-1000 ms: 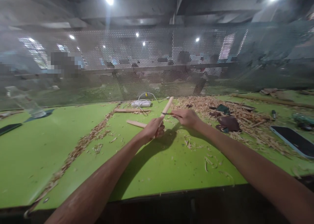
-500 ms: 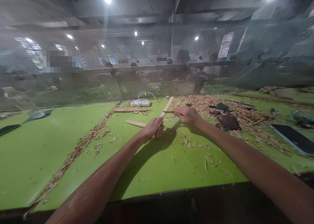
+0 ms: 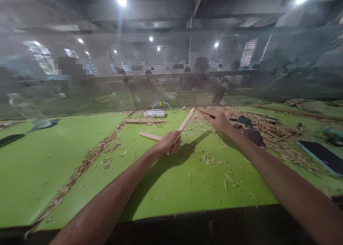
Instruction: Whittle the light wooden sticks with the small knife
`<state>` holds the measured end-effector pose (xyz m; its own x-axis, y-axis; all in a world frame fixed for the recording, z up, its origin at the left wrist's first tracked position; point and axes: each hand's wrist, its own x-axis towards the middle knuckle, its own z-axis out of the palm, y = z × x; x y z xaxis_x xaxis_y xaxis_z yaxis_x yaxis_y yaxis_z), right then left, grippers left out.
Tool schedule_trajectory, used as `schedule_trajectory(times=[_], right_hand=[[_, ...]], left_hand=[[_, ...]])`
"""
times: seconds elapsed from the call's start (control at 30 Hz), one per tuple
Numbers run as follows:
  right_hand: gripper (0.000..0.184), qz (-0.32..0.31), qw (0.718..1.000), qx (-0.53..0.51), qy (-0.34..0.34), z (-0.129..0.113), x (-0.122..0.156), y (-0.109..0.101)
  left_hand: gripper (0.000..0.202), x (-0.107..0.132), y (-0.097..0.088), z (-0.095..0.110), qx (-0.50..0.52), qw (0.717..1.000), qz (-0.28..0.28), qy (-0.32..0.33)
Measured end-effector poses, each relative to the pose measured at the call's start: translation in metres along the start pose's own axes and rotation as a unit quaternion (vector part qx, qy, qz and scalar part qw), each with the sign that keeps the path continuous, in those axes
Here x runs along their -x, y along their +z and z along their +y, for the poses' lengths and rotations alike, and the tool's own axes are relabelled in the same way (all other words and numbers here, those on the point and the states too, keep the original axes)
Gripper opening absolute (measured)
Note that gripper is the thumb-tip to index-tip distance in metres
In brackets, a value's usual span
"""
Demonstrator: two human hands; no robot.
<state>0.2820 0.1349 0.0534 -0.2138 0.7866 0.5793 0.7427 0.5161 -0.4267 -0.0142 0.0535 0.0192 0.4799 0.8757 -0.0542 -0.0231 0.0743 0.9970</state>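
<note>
My left hand (image 3: pixel 170 142) is closed around a pale wooden stick (image 3: pixel 186 119), which slants up and away to the right. My right hand (image 3: pixel 217 120) is held apart from the stick, to its right, beside the pile of wood shavings (image 3: pixel 227 111). Its fingers are curled around a carving knife, whose blade can hardly be made out against the shavings. Just beyond my left hand a second pale wooden stick (image 3: pixel 149 135) lies on the green tabletop (image 3: pixel 171 187). Farther back lies a flat wooden strip (image 3: pixel 142 121).
A white power strip (image 3: pixel 154 114) with a looped cable lies near the perforated screen (image 3: pixel 166 84). To the right are dark cloth pieces (image 3: pixel 253 136), a marker (image 3: pixel 300 127) and a phone (image 3: pixel 321 157). A clear bottle (image 3: pixel 32 112) stands at left. People are behind the screen.
My right hand has moved right and slightly away, taking the knife off the stick. My left hand keeps its hold on the stick. The view has shifted slightly.
</note>
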Motion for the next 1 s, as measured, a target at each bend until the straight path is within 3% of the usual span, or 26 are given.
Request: schedule_trajectory(times=[0.1, 0.2, 0.53, 0.8, 1.0], right_hand=[[0.044, -0.105, 0.992, -0.032, -0.055, -0.030, 0.009, 0.018], [0.040, -0.140, 0.983, -0.038, -0.109, -0.046, 0.018, 0.029], [0.035, -0.127, 0.979, -0.047, -0.150, -0.049, 0.026, 0.045], [0.033, -0.102, 0.985, -0.003, -0.142, -0.035, 0.018, 0.040], [0.037, -0.060, 0.995, 0.018, -0.079, -0.011, 0.009, 0.028]], left_hand=[[0.046, -0.001, -0.001, 0.001, 0.042, 0.999, 0.003, -0.008], [0.046, -0.001, 0.000, 0.004, 0.064, 0.998, 0.004, -0.006], [0.034, -0.002, 0.010, 0.011, 0.175, 0.984, 0.015, -0.020], [0.032, -0.001, 0.012, 0.005, 0.132, 0.990, 0.035, -0.033], [0.031, 0.003, 0.017, 0.009, 0.091, 0.994, 0.020, -0.053]])
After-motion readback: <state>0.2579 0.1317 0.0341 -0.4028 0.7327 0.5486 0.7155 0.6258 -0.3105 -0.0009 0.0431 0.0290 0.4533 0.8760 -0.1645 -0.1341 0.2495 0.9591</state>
